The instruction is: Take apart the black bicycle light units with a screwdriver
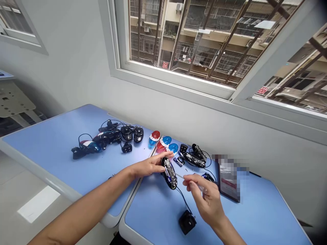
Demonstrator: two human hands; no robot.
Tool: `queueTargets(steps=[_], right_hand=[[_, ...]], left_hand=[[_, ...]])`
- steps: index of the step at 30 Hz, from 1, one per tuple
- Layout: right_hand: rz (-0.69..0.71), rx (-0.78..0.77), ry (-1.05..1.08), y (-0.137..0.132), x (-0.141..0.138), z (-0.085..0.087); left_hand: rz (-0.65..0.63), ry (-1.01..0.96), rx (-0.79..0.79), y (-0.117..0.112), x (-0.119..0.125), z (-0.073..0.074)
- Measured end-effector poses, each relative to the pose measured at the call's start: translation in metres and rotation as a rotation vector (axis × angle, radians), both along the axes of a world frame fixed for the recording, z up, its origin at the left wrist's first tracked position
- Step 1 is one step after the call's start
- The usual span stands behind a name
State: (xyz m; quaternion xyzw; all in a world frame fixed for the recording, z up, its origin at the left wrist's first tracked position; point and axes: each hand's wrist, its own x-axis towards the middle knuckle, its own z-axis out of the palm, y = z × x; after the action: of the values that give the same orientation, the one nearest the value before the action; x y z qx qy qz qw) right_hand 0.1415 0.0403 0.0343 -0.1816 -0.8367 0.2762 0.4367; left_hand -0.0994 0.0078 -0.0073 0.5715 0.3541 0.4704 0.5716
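My left hand [153,165] is closed around an opened oval black light housing [169,173], its shiny inner side with blue batteries facing up. A black cable runs from the housing down to a small black square mount [187,222] on the table. My right hand [204,195] is shut on a slim screwdriver [203,189] with a clear handle; its thin shaft points left toward the housing. Whether the tip touches the housing I cannot tell. Beyond my left hand lie red-and-blue lens covers [164,143]. Behind my right hand are more opened housings [194,159] and a loose blue battery [178,161].
Assembled black lights with cables [107,136] lie on the left blue table [58,136]. A tablet-like device [228,180], partly blurred out, stands to the right. A seam separates two tables. The wall and a barred window [189,41] rise behind them.
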Motion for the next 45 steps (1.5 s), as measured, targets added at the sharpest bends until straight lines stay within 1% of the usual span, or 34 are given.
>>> queueTargets(steps=[3,5,6,9,11,15,18,22,23,25,28,29,30,34,35,37,42,45], right_hand=[[0.037,0.165,-0.025,-0.004,-0.002,0.004],[0.061,0.237,-0.045,-0.007,-0.004,0.005],[0.066,0.232,-0.055,-0.008,-0.004,0.005],[0.046,0.082,-0.084,-0.008,-0.002,0.005],[0.050,0.021,-0.096,-0.006,-0.001,0.005],[0.114,0.072,-0.101,-0.005,-0.002,0.004],[0.108,0.093,-0.114,-0.010,-0.002,0.000],[0.088,0.231,-0.167,-0.021,-0.003,-0.008],[0.084,0.243,-0.177,-0.023,-0.003,-0.009],[0.075,0.189,-0.173,-0.023,-0.002,-0.010],[0.045,-0.005,-0.151,-0.019,-0.001,-0.009],[0.037,-0.040,-0.146,-0.018,-0.002,-0.010],[0.036,-0.036,-0.141,-0.018,-0.002,-0.010],[0.077,0.140,-0.123,-0.025,-0.004,-0.015],[0.080,0.135,-0.121,-0.026,-0.004,-0.016],[0.078,0.024,-0.125,-0.024,-0.002,-0.016],[0.117,-0.466,-0.115,-0.005,0.005,-0.006],[0.093,-0.674,-0.050,0.006,0.004,-0.005]], left_hand=[[-0.007,0.112,0.087,-0.001,-0.002,0.002],[0.005,0.194,0.137,-0.002,-0.002,0.005],[0.010,0.227,0.162,-0.003,-0.002,0.006],[0.015,0.306,0.218,-0.005,-0.001,0.009],[0.023,0.346,0.226,-0.006,0.001,0.011],[0.070,0.386,0.240,-0.006,0.006,0.010],[0.109,0.385,0.258,-0.005,0.010,0.008],[0.140,0.386,0.248,-0.005,0.012,0.005],[0.138,0.391,0.242,-0.005,0.012,0.005],[0.132,0.399,0.230,-0.004,0.012,0.004],[0.119,0.399,0.219,-0.005,0.011,0.005],[0.115,0.398,0.214,-0.005,0.011,0.005],[0.112,0.395,0.209,-0.005,0.012,0.005],[0.105,0.381,0.199,-0.005,0.014,0.006],[0.101,0.373,0.199,-0.005,0.014,0.006],[0.083,0.358,0.200,-0.005,0.014,0.006],[0.043,0.354,0.168,-0.005,0.014,0.007],[0.026,0.336,0.152,-0.006,0.015,0.008]])
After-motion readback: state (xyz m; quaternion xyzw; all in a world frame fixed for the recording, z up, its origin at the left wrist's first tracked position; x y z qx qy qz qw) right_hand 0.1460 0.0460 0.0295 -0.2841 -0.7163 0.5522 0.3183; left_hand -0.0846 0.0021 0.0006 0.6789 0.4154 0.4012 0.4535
